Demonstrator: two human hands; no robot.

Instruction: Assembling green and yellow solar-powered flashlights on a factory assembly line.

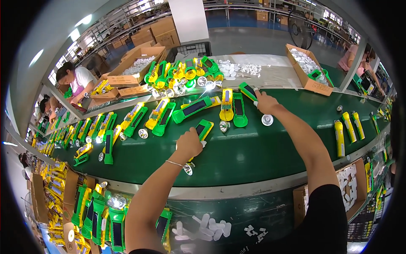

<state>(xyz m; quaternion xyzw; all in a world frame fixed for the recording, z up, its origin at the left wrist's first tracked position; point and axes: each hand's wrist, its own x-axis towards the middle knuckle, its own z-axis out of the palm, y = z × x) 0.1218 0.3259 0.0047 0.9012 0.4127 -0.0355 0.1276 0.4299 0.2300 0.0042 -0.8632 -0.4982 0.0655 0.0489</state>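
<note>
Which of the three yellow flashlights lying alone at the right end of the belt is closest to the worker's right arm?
The leftmost yellow flashlight of the three: it lies nearest the right forearm, while the other two sit farther right toward the belt's end.

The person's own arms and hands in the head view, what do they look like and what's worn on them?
Both forearms are bare. The left hand has a thin silvery bracelet around its wrist. The right hand shows no ring, watch or glove. A black sleeve covers the right upper arm, and a dark edge shows at the left shoulder too.
</note>
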